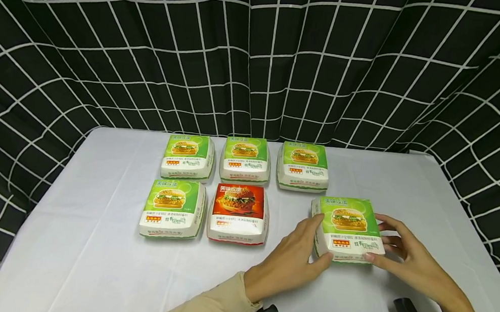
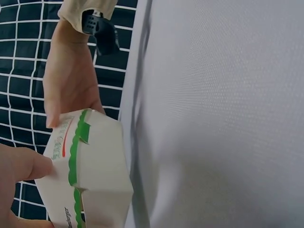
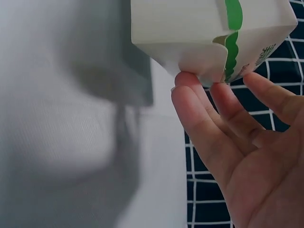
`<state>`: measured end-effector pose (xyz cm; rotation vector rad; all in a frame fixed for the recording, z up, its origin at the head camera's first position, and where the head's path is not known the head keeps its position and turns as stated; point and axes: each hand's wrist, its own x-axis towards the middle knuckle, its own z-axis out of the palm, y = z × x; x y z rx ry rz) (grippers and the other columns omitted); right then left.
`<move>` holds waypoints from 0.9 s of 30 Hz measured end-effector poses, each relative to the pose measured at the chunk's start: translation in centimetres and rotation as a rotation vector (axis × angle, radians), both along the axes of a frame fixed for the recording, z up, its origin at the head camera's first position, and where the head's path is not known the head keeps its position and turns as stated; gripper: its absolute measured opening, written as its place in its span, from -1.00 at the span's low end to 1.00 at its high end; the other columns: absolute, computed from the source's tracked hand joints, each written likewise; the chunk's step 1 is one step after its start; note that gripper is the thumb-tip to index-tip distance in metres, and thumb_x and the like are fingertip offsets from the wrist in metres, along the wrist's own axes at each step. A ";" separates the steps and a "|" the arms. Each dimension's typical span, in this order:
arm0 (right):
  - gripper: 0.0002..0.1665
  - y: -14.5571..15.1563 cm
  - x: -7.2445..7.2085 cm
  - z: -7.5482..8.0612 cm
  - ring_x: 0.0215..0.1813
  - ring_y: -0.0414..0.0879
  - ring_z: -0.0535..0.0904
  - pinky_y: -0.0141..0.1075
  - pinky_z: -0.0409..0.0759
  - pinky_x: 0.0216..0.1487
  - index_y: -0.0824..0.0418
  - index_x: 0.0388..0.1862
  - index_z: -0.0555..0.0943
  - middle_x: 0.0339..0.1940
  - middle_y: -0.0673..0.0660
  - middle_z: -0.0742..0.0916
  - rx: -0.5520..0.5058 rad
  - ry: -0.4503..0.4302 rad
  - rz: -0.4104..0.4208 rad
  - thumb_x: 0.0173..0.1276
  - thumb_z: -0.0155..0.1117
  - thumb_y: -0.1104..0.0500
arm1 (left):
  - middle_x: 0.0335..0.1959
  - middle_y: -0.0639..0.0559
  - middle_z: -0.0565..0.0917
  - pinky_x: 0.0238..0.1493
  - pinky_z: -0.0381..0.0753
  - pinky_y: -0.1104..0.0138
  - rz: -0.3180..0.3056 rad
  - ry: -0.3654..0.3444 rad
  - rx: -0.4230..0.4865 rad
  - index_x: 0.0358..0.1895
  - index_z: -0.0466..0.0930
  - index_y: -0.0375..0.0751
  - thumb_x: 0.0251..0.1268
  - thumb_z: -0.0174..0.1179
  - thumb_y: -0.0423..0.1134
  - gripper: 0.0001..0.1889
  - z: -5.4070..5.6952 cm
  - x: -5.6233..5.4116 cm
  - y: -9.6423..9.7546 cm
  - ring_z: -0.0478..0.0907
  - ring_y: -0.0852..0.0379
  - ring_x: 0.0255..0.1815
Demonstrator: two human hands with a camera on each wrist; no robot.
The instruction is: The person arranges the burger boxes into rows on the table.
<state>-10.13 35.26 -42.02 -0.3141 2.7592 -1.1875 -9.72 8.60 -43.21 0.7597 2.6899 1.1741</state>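
Observation:
Between my two hands is a burger box (image 1: 347, 227) with a green and white lid and a burger picture. My left hand (image 1: 291, 257) holds its left side, the thumb by the near corner. On the opposite side my right hand (image 1: 417, 265) grips it with thumb and fingertips. In the right wrist view, the right fingertips (image 3: 223, 97) touch the wall of the box (image 3: 185, 28), which is raised above the cloth. The left thumb (image 2: 35, 164) presses the box (image 2: 102, 156) in the left wrist view. The box's underside is partly seen; some left fingers are hidden.
A red-lidded burger box (image 1: 238, 215) stands left of my left hand, beside a green-lidded box (image 1: 173, 210). Behind them is a row of green-lidded boxes (image 1: 246, 160). A white cloth (image 1: 97, 262) covers the table; black gridded fabric (image 1: 260, 60) hangs behind and at both sides.

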 end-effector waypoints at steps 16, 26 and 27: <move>0.08 -3.3 0.2 -0.8 -0.04 -0.43 0.53 -0.53 0.56 -0.02 0.20 0.54 0.14 0.22 0.27 0.44 -0.040 -0.020 0.043 0.15 0.55 0.12 | 0.58 -0.31 0.02 0.38 0.45 0.04 0.101 -0.118 0.048 0.57 -0.05 -0.24 0.44 0.07 -0.14 -0.25 -0.1 1.3 -1.3 0.33 -0.22 0.43; 0.00 -4.9 0.1 -1.1 0.03 -0.37 0.56 -0.53 0.51 0.02 0.13 0.54 0.19 0.26 0.25 0.46 -0.007 0.014 -0.003 0.21 0.50 0.03 | 0.54 -0.45 -0.02 0.45 0.34 -0.01 0.117 0.013 0.020 0.55 -0.03 -0.39 0.42 0.09 -0.30 -0.27 -0.4 1.4 -1.6 0.13 -0.27 0.54; 0.00 -5.1 0.1 -1.1 0.04 -0.31 0.59 -0.52 0.50 0.03 0.12 0.54 0.20 0.26 0.24 0.47 -0.002 0.016 -0.006 0.22 0.50 0.02 | 0.54 -0.45 -0.02 0.46 0.32 -0.01 0.122 0.022 0.020 0.54 -0.03 -0.40 0.42 0.09 -0.31 -0.27 -0.5 1.4 -1.6 0.11 -0.26 0.55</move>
